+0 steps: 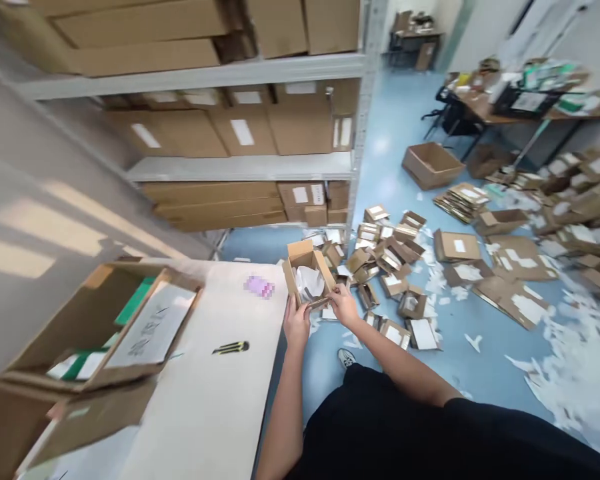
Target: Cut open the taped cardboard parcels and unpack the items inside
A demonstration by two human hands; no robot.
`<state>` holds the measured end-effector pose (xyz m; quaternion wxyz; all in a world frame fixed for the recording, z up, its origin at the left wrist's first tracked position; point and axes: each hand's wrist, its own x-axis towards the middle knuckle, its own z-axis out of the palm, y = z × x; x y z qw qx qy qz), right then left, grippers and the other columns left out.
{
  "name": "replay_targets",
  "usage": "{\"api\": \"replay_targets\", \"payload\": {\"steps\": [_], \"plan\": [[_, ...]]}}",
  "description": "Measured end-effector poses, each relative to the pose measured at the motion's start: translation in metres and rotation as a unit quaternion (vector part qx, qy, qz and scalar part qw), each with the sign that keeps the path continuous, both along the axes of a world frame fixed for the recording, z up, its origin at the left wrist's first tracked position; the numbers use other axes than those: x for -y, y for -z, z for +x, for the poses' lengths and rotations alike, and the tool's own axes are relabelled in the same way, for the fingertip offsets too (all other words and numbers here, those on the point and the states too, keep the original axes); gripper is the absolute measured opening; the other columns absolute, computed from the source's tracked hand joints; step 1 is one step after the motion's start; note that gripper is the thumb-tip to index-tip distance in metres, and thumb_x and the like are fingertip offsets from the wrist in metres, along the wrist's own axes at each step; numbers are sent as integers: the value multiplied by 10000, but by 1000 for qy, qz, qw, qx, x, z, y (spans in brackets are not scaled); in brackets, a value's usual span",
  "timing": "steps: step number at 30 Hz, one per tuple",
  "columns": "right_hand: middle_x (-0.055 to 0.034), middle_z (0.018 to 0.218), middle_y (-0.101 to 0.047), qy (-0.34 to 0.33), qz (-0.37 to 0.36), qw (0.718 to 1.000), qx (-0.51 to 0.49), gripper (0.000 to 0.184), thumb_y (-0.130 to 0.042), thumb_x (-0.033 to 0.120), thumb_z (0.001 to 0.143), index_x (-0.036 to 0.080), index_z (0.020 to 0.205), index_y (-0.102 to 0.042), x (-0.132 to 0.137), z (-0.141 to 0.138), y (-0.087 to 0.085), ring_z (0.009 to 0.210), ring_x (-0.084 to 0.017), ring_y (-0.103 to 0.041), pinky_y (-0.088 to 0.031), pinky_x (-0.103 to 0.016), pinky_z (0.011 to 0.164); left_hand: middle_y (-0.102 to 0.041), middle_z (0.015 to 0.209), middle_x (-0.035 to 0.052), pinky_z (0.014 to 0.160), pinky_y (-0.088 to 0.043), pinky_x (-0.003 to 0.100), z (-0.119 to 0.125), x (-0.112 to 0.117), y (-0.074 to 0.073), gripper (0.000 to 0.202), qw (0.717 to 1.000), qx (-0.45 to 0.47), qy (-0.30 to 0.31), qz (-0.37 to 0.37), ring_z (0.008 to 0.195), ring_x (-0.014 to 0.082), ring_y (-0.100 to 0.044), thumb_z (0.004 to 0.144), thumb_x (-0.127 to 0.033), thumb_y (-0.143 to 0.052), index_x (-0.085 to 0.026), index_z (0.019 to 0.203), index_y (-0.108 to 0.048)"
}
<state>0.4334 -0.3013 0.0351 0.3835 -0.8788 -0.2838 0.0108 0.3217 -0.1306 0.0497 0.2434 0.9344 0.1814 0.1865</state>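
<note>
I hold a small open cardboard box (306, 272) with white paper inside, out past the table's right edge and above the floor. My left hand (297, 324) grips its near left side, fingers closed on the cardboard. My right hand (343, 305) is closed on the near right flap. A black and yellow utility knife (231, 347) lies on the white table (215, 400) to the left of my hands. A pink blurred patch (259, 287) sits on the table near the box.
A large open carton (93, 333) with green and white items stands on the table's left. Metal shelving (240, 167) holds stacked brown cartons. Many small empty boxes (390, 267) and paper scraps litter the blue floor. A cluttered desk (520, 100) stands far right.
</note>
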Motion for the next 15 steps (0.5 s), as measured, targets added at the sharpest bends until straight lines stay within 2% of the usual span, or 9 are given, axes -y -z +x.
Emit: {"api": "replay_targets", "payload": {"steps": [2,5,7,9,11,12,15], "plan": [[-112,1169,-622,71,-2,997,5,318,-594,85,896,245,1058,-816,36,26,5,1108,-265,-591,-524,-372,972,-507,1613,79,1217,-451,464,49,28,-1,248,998,-16,60,0,1473,298,-493,986,-248,-603,-253,1142,-796],[-115,1201,-625,179,11,984,18,324,-538,137,934,253,1075,-806,85,65,3,1184,-289,-562,-491,-432,1048,-409,1684,68,1236,-423,485,116,68,-16,319,988,-36,150,-10,1543,306,-400,1009,-252,-549,-259,1251,-756],[-135,1363,-586,252,21,967,23,379,-522,157,927,251,1202,-767,114,92,-3,1352,-344,-472,-415,-529,1143,-285,1743,73,1258,-373,538,156,91,-29,436,979,-48,196,-15,1612,344,-232,1000,-250,-554,-256,1425,-653],[-150,1575,-450,311,30,950,22,513,-539,168,899,230,1394,-657,137,117,-8,1522,-398,-280,-300,-620,1215,-151,1777,85,1270,-318,597,185,108,-42,596,974,-45,220,-16,1633,377,-103,988,-256,-570,-254,1578,-488],[-138,1688,-320,329,36,943,15,652,-576,182,868,220,1518,-535,152,134,-10,1595,-410,-123,-238,-650,1245,-97,1784,87,1262,-309,626,200,117,-48,653,971,-42,234,-19,1633,388,-80,990,-264,-562,-261,1624,-408],[-126,1705,-301,322,38,946,11,692,-596,187,854,226,1539,-508,155,139,-9,1606,-405,-100,-239,-644,1252,-105,1784,89,1256,-319,628,202,119,-49,639,969,-45,240,-21,1632,387,-97,993,-264,-553,-261,1618,-417],[-107,1675,-366,274,37,961,0,678,-613,170,822,248,1493,-561,153,137,2,1592,-371,-205,-287,-600,1261,-197,1765,114,1244,-352,609,191,115,-43,567,965,-81,247,-25,1621,381,-174,992,-262,-552,-243,1558,-505]]}}
